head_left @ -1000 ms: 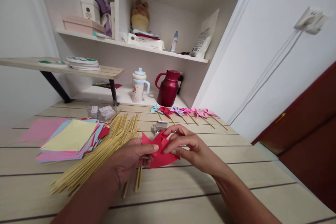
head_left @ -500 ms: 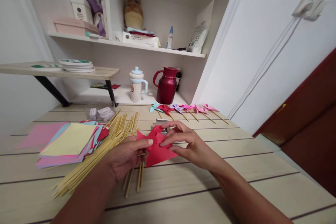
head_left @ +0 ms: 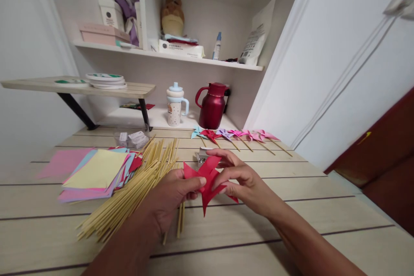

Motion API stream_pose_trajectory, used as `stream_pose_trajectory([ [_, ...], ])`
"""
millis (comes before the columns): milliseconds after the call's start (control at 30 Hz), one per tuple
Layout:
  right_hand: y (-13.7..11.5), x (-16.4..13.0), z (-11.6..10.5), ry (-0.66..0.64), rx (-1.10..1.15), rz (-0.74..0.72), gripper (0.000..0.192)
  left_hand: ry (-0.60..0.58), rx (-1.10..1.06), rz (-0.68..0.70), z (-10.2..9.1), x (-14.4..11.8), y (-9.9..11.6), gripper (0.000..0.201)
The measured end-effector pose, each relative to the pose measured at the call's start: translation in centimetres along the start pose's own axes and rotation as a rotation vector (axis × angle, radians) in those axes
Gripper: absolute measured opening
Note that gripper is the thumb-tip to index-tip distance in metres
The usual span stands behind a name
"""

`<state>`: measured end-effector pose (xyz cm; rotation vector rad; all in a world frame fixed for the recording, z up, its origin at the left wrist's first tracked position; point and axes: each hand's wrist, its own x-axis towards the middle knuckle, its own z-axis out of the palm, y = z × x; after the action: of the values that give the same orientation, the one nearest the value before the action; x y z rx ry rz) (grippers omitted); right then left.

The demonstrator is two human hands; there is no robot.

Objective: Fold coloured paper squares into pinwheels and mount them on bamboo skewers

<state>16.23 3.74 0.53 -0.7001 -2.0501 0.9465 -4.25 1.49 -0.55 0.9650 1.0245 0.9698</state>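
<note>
- The left hand (head_left: 173, 196) pinches the near-left edge of a red folded paper pinwheel head (head_left: 207, 180) between thumb and fingers, holding it just above the pale wooden plank tabletop (head_left: 291, 220), which judging by the grip keeps the folds from springing open.
- The right hand (head_left: 244, 181) grasps the same red paper from the other side, its fingertips (head_left: 223, 171) pressed near the centre where the points gather; both hands are closed on this one piece.
- One red pinwheel head is in hand, lying between the two hands and touching both.
- Just left of the left hand, and partly under it, spreads a loose pile of thin bamboo sticks (head_left: 136, 189), too many to count, apparently fanned out so that one can be drawn easily.
- Farther left of that hand lies one stack of square coloured paper sheets (head_left: 97, 172), a yellow sheet on top; the number of sheets cannot be told.
- Beyond the right hand lies a row of finished paper pinwheels on sticks (head_left: 237, 136), about six, laid side by side well apart from the hands.
- Just beyond the fingers sits one small silvery box (head_left: 203, 155), partly hidden.
- Farther back stand one dark red jug (head_left: 212, 106) and one white lidded cup (head_left: 174, 104).
</note>
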Motion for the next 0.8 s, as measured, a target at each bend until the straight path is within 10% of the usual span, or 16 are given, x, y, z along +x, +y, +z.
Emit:
stream_pose_trajectory([
  [800, 0.2, 0.01, 0.48, -0.004, -0.284, -0.107, 0.024, 0.082, -0.208, -0.014, 0.76, -0.09, -0.01, 0.026],
])
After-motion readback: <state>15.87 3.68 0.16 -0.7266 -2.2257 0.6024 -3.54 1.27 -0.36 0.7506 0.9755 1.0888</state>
